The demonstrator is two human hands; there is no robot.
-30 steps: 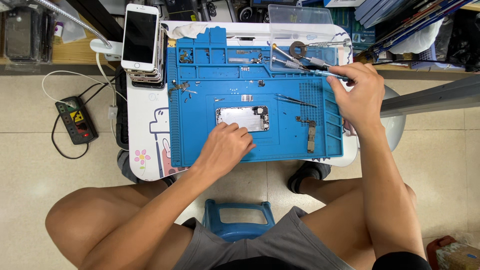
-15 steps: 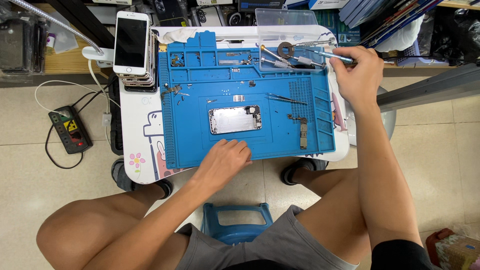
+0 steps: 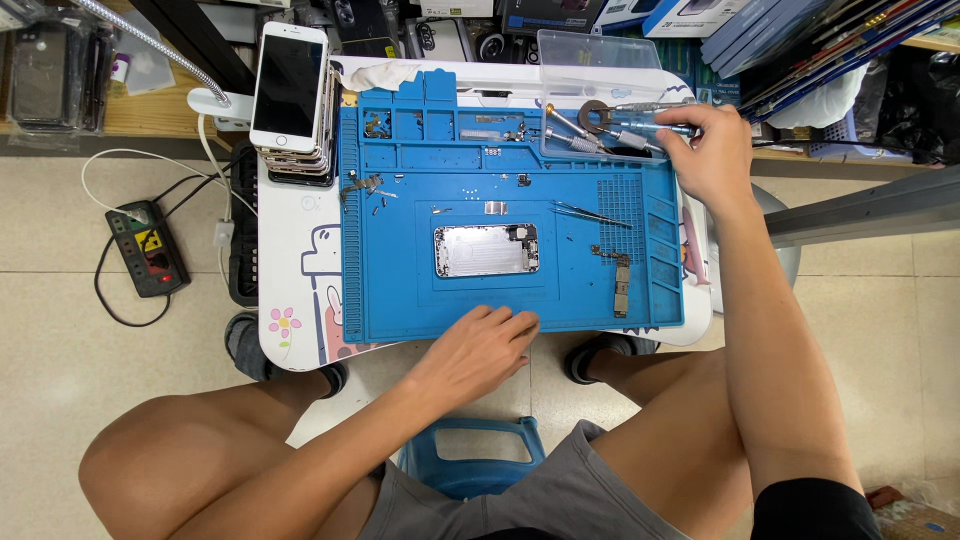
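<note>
At the far left a bundle of dark phones [image 3: 38, 70] is cut off by the frame edge, and below it a black power strip [image 3: 148, 248] lies on the tiled floor. A stack of phones [image 3: 291, 95] topped by a white one stands at the table's left corner. On the blue repair mat [image 3: 400, 290] an opened phone housing [image 3: 486, 250], silver inside, lies in the middle; the tiny screws around it are too small to make out. The left hand [image 3: 485, 345] rests flat and loose on the mat's near edge, holding nothing. Tweezers [image 3: 592, 212] lie right of centre. The right hand [image 3: 712, 150] grips a blue-handled screwdriver [image 3: 640, 128] over the clear tray [image 3: 600, 60]. Blue boxes [image 3: 790, 30] sit behind, partly cut off
</note>
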